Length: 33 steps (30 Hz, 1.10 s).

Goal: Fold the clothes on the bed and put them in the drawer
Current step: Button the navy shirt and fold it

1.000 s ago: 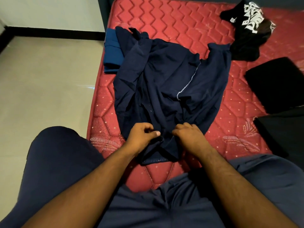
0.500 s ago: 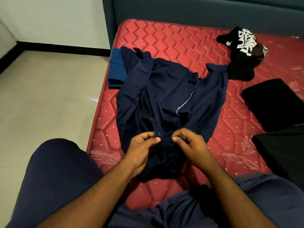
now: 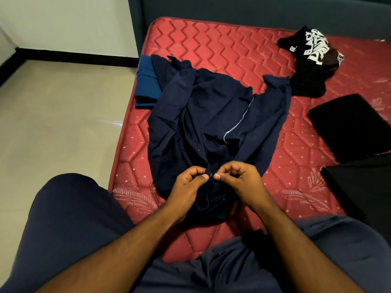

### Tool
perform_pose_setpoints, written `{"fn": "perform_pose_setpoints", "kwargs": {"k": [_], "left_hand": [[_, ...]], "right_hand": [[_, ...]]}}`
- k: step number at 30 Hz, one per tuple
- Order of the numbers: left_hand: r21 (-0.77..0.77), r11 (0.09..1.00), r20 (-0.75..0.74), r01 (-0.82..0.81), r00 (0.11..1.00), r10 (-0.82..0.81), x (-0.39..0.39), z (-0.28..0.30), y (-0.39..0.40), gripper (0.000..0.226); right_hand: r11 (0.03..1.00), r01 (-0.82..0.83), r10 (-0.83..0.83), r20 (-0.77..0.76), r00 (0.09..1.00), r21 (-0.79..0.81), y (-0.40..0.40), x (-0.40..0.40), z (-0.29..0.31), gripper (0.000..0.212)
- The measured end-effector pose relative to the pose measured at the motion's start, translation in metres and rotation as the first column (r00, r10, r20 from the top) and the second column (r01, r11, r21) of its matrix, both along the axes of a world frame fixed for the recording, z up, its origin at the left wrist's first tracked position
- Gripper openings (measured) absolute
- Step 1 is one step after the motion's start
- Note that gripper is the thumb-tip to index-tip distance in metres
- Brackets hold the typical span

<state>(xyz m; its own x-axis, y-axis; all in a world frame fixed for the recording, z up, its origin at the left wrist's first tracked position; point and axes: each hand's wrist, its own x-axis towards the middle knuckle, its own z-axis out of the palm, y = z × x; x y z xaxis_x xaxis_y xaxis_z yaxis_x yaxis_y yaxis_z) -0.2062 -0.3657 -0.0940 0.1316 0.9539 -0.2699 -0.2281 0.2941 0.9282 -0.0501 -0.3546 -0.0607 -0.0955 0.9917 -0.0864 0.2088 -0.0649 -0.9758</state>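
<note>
mattress (image 3: 222, 49) – red, quilted in zigzag and hexagon lines, small pale dots | spread garment (image 3: 211, 115) – dark navy, one seam in white stitching | folded cloth (image 3: 147, 81) – brighter blue | crumpled shirt (image 3: 313, 60) – black with white letters | folded pieces (image 3: 349, 125) – plain black | floor (image 3: 53, 123) – pale beige

Left hand (image 3: 188, 187): fingers curled, thumb tip pressed against the forefinger in a pinch grip on dark cloth.
Right hand (image 3: 239, 182): mirrors it, thumb and curled fingers pinching the same fold; the two thumbs nearly meet.
Forearms: both bare, reaching forward from the lower edge and converging toward the middle.
Wrists: roughly straight, knuckles turned upward.
Legs: in dark shorts, one knee either side.
</note>
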Motion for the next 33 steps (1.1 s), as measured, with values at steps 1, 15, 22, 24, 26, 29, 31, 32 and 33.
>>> {"fn": "perform_pose_setpoints", "kwargs": {"k": [1,15,22,24,26,29,31,32,33], "left_hand": [[-0.011,1.0,0.017,0.007,1.0,-0.006,0.001,0.0,-0.001,0.013],[-0.118,0.993,0.158,-0.027,0.986,0.045,0.002,0.0,-0.002,0.019],[-0.105,0.994,0.151,-0.023,0.988,0.038,0.002,-0.006,0.001,0.015],[-0.109,0.994,0.157,-0.029,0.987,0.046,0.001,-0.008,0.002,0.016],[-0.105,0.994,0.155,-0.034,0.987,0.05,0.001,-0.008,0.004,0.015],[-0.11,0.993,0.152,-0.052,0.986,0.069,0.0,-0.008,0.005,0.014],[-0.129,0.989,0.158,-0.071,0.983,0.091,0.0,-0.009,0.004,0.012],[-0.138,0.988,0.16,-0.074,0.982,0.096,0.0,-0.01,0.003,0.011],[-0.144,0.987,0.161,-0.073,0.982,0.096,0.0,-0.01,0.003,0.011]], "right_hand": [[1.0,0.013,-0.013,0.003,1.0,-0.002,-0.001,-0.001,-0.002,0.01],[0.969,-0.207,0.227,0.15,0.962,-0.135,0.002,0.016,-0.005,0.022],[0.976,-0.178,0.13,0.32,0.938,0.126,0.008,0.015,-0.013,0.016],[0.968,-0.183,0.115,0.346,0.931,0.172,0.007,0.015,-0.016,0.015],[0.96,-0.184,0.099,0.361,0.927,0.21,0.006,0.014,-0.018,0.014],[0.958,-0.195,0.114,0.342,0.933,0.211,0.007,0.012,-0.02,0.016],[0.964,-0.213,0.157,0.305,0.939,0.159,0.009,0.014,-0.021,0.016],[0.963,-0.236,0.186,0.312,0.932,0.128,0.01,0.016,-0.021,0.015],[0.959,-0.264,0.215,0.339,0.916,0.105,0.012,0.018,-0.021,0.015]]}}
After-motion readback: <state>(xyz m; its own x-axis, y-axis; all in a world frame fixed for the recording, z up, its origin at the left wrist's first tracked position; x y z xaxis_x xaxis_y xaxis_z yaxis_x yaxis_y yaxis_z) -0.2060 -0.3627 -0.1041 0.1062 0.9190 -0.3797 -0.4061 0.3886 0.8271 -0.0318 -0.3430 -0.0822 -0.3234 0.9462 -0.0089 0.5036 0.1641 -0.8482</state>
